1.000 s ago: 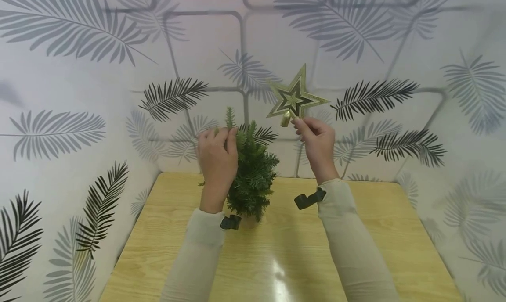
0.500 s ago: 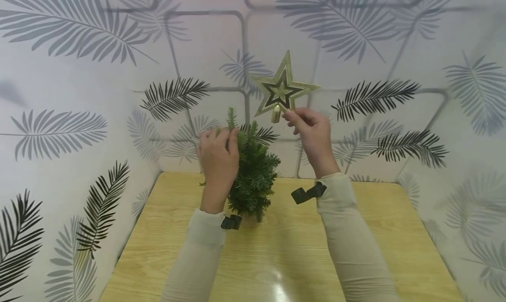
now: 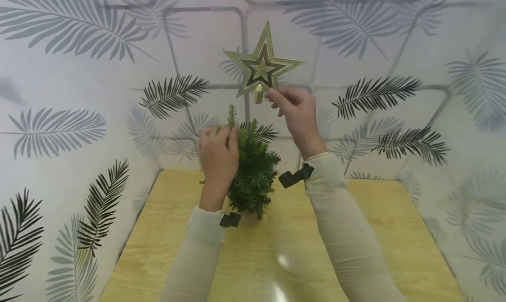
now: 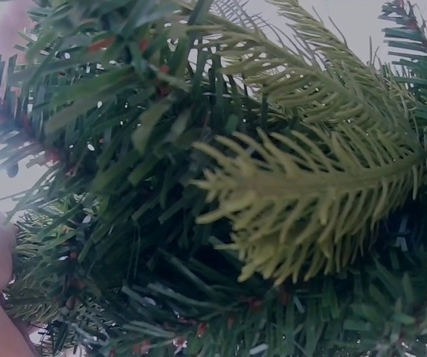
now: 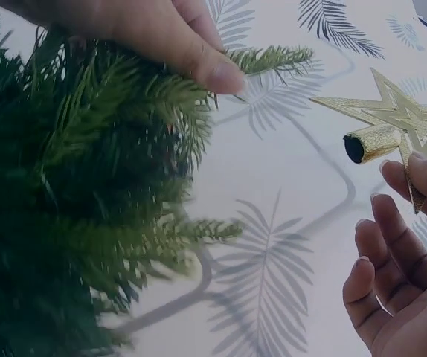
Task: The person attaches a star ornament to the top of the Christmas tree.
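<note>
The left hand pinches the top sprig near its base, the grip closed, leaving the tip poking up bare; beside it the green tree stands over the wooden table, its base hidden; the gold star is in the air above and right of the sprig, apart from it, its hollow socket unfilled; the right hand pinches the star's lower point, thumb against forefinger; I judge the work partway: both pieces held ready, the star's seating apparently left
</note>
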The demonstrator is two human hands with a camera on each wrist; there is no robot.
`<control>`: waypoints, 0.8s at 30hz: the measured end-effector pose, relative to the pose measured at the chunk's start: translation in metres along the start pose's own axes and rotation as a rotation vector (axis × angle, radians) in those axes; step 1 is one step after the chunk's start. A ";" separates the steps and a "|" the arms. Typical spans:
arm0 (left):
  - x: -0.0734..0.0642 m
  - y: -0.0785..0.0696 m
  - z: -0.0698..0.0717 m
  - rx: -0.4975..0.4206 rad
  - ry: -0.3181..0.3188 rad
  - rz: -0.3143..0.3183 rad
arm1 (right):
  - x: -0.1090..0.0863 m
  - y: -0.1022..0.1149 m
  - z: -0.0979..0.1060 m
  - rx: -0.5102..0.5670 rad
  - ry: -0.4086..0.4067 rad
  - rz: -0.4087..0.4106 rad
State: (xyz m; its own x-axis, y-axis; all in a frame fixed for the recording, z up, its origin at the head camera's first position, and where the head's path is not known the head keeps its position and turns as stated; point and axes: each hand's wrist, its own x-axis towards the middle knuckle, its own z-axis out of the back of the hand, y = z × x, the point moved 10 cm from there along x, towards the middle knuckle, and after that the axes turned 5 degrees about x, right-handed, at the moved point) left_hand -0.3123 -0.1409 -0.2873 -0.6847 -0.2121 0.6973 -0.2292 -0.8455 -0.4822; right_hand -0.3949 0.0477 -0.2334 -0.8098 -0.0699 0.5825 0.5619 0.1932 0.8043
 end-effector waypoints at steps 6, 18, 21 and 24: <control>0.001 0.002 -0.002 0.024 0.024 0.002 | 0.004 0.000 -0.022 0.066 0.039 -0.002; 0.001 0.000 -0.003 0.040 0.026 -0.011 | -0.004 0.004 -0.044 0.033 0.074 0.006; 0.001 0.000 -0.002 0.042 0.022 -0.013 | -0.005 0.006 -0.046 0.032 0.062 0.015; 0.002 -0.001 -0.002 0.042 0.020 -0.018 | -0.005 0.011 -0.049 0.038 0.062 0.024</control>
State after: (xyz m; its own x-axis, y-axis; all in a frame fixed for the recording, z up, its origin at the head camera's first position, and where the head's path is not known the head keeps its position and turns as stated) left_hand -0.3147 -0.1398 -0.2865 -0.6943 -0.1873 0.6948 -0.2129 -0.8689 -0.4470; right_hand -0.3767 0.0023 -0.2214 -0.7833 -0.1247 0.6090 0.5736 0.2324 0.7855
